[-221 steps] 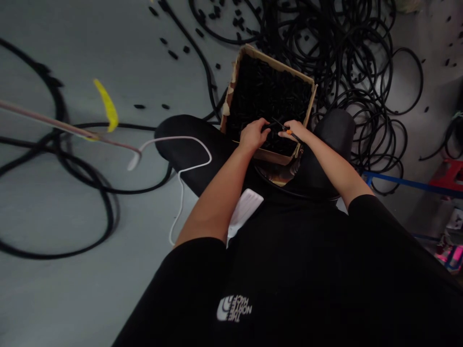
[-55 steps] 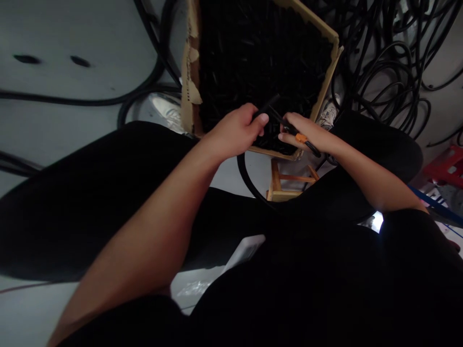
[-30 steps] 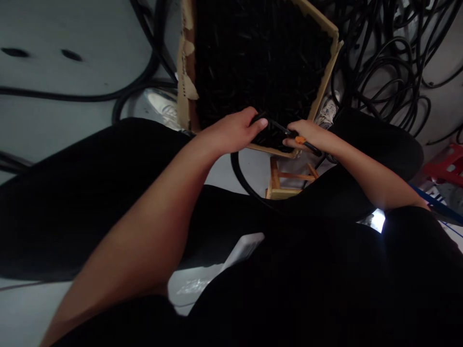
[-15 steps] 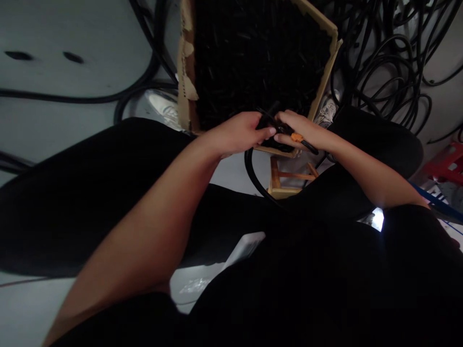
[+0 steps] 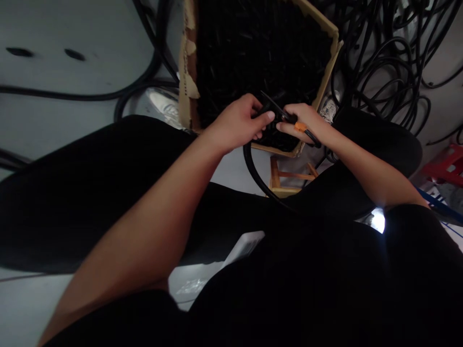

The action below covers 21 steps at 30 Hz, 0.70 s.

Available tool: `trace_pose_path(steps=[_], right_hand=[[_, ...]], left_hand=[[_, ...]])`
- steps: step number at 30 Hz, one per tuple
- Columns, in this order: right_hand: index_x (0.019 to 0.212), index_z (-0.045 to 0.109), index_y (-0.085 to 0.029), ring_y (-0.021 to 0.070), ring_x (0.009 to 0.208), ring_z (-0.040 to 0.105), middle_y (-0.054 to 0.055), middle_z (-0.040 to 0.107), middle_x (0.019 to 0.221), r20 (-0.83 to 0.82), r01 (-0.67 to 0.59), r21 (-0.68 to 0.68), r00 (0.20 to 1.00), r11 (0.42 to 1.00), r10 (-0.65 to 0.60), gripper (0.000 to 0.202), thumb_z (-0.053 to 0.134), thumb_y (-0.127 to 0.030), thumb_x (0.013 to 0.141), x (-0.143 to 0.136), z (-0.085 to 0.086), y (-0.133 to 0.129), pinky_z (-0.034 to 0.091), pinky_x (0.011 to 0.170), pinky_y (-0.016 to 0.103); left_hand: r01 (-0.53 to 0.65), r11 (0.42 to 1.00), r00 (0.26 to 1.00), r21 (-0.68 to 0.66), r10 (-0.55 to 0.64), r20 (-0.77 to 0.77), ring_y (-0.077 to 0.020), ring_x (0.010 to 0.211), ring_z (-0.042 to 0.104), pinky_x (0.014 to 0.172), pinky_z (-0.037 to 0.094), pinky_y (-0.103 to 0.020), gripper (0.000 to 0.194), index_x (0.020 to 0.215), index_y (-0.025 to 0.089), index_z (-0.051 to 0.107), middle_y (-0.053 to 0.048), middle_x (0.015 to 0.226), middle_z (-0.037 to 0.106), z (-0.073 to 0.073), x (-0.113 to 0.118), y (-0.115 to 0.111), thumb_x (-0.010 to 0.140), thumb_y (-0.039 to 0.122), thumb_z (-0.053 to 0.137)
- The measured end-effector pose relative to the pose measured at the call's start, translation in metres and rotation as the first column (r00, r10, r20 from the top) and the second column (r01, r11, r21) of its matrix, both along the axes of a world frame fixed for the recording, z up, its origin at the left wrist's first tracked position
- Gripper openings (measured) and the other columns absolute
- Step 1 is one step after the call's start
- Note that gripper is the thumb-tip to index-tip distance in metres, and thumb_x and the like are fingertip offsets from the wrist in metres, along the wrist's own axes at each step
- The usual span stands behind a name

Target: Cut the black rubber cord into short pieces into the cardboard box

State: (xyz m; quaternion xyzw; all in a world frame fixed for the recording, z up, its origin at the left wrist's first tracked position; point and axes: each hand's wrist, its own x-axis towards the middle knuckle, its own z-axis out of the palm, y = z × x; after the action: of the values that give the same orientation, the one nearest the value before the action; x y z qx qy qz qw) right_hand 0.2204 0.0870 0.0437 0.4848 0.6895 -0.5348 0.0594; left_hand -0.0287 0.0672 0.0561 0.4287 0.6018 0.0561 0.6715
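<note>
At the upper centre of the frame, the person seated there had both bare hands over an open cardboard box [image 5: 187, 77], its rim torn and ragged along the left. The left hand [image 5: 240, 121] was closed on a black tube [image 5: 255, 169], thumb and fingers pinching it near its end, while the rest of it hung below the hand in a curve toward the dark-clothed lap at the middle of the frame. The right hand [image 5: 303, 121] was wrapped around a pair of scissors [image 5: 288, 116] with an orange part by the palm, the blades pointing up and left to the tube's end (whether they touched it, I couldn't tell against all that black). Beneath the hands, short black pieces [image 5: 249, 53] filled the box. A wooden stool [image 5: 285, 192] showed just below its near edge, right of the tube's curve. Thick coils of black hose [image 5: 392, 62] lay tangled at the upper right, and something red [image 5: 444, 166] stood at the right edge. Two dark bits [image 5: 74, 54] lay on the grey floor [image 5: 90, 29] at the upper left. Near the lower centre, a white slab [image 5: 241, 248] stuck out beside the dark clothing.
</note>
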Motion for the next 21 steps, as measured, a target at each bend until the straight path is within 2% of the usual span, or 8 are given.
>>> trace_pose_path(steps=[3,6,8,11,13,17,19,21], right_hand=[[0.096,0.064,-0.028,0.0244,0.093,0.059,0.000,0.061,0.087,0.011,0.010,-0.016,1.000,1.000,-0.009,0.035,0.086,-0.053,0.106,0.002,-0.004,0.002,0.051,0.084,0.037],[0.095,0.063,-0.027,0.0232,0.092,0.059,0.000,0.059,0.086,0.024,0.004,-0.063,1.000,0.998,-0.003,0.040,0.087,-0.057,0.107,0.002,-0.007,0.000,0.050,0.083,0.036],[0.094,0.063,-0.027,0.0220,0.090,0.060,-0.002,0.058,0.084,0.022,0.009,-0.079,1.000,0.997,-0.007,0.044,0.088,-0.060,0.108,0.004,-0.010,-0.003,0.050,0.082,0.035],[0.099,0.062,-0.026,0.0213,0.087,0.064,-0.002,0.059,0.084,0.000,0.031,-0.090,1.000,0.996,-0.031,0.048,0.087,-0.065,0.111,0.009,-0.017,-0.007,0.052,0.080,0.033],[0.106,0.063,-0.026,0.0219,0.088,0.068,-0.001,0.063,0.090,-0.015,0.044,-0.095,0.999,0.994,-0.046,0.046,0.084,-0.066,0.117,0.012,-0.022,-0.009,0.056,0.082,0.034],[0.124,0.068,-0.024,0.0282,0.109,0.076,0.007,0.076,0.116,-0.047,0.011,-0.008,0.999,1.000,-0.012,0.034,0.077,-0.057,0.122,0.019,-0.028,-0.006,0.067,0.105,0.044],[0.131,0.070,-0.023,0.0318,0.123,0.075,0.012,0.079,0.132,-0.066,-0.036,0.046,0.997,0.998,0.039,0.031,0.078,-0.051,0.121,0.021,-0.027,-0.003,0.065,0.119,0.050],[0.136,0.071,-0.023,0.0324,0.129,0.073,0.013,0.079,0.140,-0.091,-0.079,0.077,0.992,0.994,0.085,0.029,0.079,-0.044,0.119,0.021,-0.024,0.000,0.063,0.124,0.052]], left_hand=[[0.000,0.995,0.999,0.101,0.005,-0.045,-0.0283,0.106,0.082,0.097,0.062,-0.039,0.018,0.114,0.028,0.063,-0.001,0.092,0.078,-0.002,-0.001,-0.003,0.122,0.033,0.078],[0.026,0.984,0.995,0.176,-0.009,-0.101,-0.0333,0.122,0.082,0.103,0.059,-0.039,0.021,0.109,0.029,0.062,-0.003,0.093,0.078,-0.004,-0.002,-0.005,0.117,0.033,0.081],[0.029,0.988,0.994,0.152,-0.012,-0.109,-0.0329,0.115,0.082,0.099,0.058,-0.039,0.019,0.110,0.029,0.063,-0.002,0.090,0.074,-0.004,-0.003,-0.005,0.117,0.034,0.080],[0.025,0.998,0.997,0.058,-0.021,-0.073,-0.0257,0.100,0.078,0.093,0.056,-0.036,0.012,0.121,0.027,0.065,0.001,0.088,0.066,-0.004,-0.002,-0.006,0.126,0.037,0.071],[-0.003,1.000,0.999,0.015,0.003,-0.045,-0.0222,0.095,0.073,0.090,0.055,-0.036,0.015,0.120,0.026,0.066,0.001,0.091,0.065,-0.005,-0.001,-0.006,0.130,0.037,0.066],[-0.137,0.989,0.984,-0.056,0.143,0.110,-0.0231,0.094,0.074,0.086,0.060,-0.037,0.016,0.118,0.024,0.073,-0.006,0.103,0.074,-0.006,0.001,-0.006,0.126,0.029,0.061],[-0.136,0.988,0.976,-0.069,0.146,0.163,-0.0259,0.097,0.079,0.086,0.063,-0.038,0.019,0.124,0.025,0.077,-0.008,0.101,0.076,-0.002,0.000,-0.004,0.127,0.040,0.065],[-0.094,0.994,0.982,-0.060,0.103,0.156,-0.0272,0.097,0.081,0.084,0.064,-0.038,0.032,0.123,0.025,0.076,-0.008,0.097,0.077,0.005,-0.001,-0.002,0.127,0.056,0.070]])
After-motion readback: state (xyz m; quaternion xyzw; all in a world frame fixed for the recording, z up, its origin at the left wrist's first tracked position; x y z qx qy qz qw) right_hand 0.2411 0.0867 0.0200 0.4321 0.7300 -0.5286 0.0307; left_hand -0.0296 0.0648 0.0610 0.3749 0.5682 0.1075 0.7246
